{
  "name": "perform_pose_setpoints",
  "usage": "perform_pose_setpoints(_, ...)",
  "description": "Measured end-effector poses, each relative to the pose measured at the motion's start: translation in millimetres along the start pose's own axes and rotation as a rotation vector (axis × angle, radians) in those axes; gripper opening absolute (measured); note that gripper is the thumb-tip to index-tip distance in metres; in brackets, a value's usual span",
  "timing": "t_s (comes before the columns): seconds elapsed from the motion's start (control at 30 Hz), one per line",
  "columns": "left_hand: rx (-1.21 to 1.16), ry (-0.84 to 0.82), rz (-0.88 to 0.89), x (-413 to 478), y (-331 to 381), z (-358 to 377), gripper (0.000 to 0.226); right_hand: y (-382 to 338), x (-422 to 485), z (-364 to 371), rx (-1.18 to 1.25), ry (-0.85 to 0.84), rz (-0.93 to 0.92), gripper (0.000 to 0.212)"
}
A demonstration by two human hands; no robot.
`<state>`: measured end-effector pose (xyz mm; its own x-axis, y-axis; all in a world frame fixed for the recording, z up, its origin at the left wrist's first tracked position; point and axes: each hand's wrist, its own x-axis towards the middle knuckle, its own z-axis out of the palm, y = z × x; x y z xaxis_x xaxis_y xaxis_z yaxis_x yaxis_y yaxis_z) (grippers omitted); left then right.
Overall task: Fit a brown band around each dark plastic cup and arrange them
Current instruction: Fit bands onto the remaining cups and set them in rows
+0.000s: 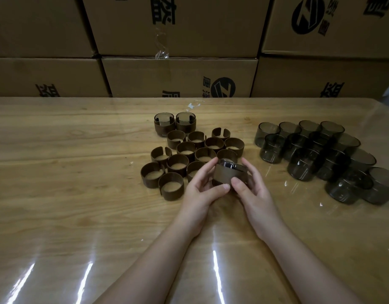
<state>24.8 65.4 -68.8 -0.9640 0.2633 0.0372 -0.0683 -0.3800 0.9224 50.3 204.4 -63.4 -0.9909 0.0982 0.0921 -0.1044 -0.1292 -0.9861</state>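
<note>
Between both hands, above the table's middle, is a dark plastic cup [229, 165] with a brown band [224, 174] wrapped around it. My left hand [202, 185] grips its left side, thumb pressed against the band's lower edge. My right hand [251, 187] grips the right side, thumb on the front. Two banded cups [174, 123] stand side by side at the back of the middle. Several loose brown bands [171, 186] lie in a cluster in front of them. Several bare dark cups [303, 163] stand grouped on the right.
The wooden table [68, 172] has a glossy clear cover with light glare near the front. Stacked cardboard boxes [178, 77] form a wall along the table's far edge. A small scrap of tape [193, 105] lies near the back edge.
</note>
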Motion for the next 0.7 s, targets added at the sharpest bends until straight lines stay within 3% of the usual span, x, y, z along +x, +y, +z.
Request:
perform_pose_setpoints(0.1, 0.040, 0.021, 0.002, -1.3, -0.4, 0.2, 0.073, -5.4, 0.3, -1.1, -0.038, 0.031, 0.024, 0.059)
perform_pose_setpoints(0.33, 0.109, 0.109, 0.009, -0.2, 0.2, 4.8, 0.039, -43.3, 63.3, 0.3, -0.254, 0.194, -0.105, 0.051)
perform_pose_setpoints(0.57, 0.256, -0.009, -0.044, -1.1, -7.8, 7.2, 0.024, -44.8, 181.7, 27.6, -0.722, 0.101, -0.137, 0.039)
perform_pose_setpoints(0.7, 0.275, -0.051, -0.017, 1.3, -12.2, 6.9, 0.028, -27.8, 220.5, 38.4, -0.963, 0.087, -0.167, 0.028)
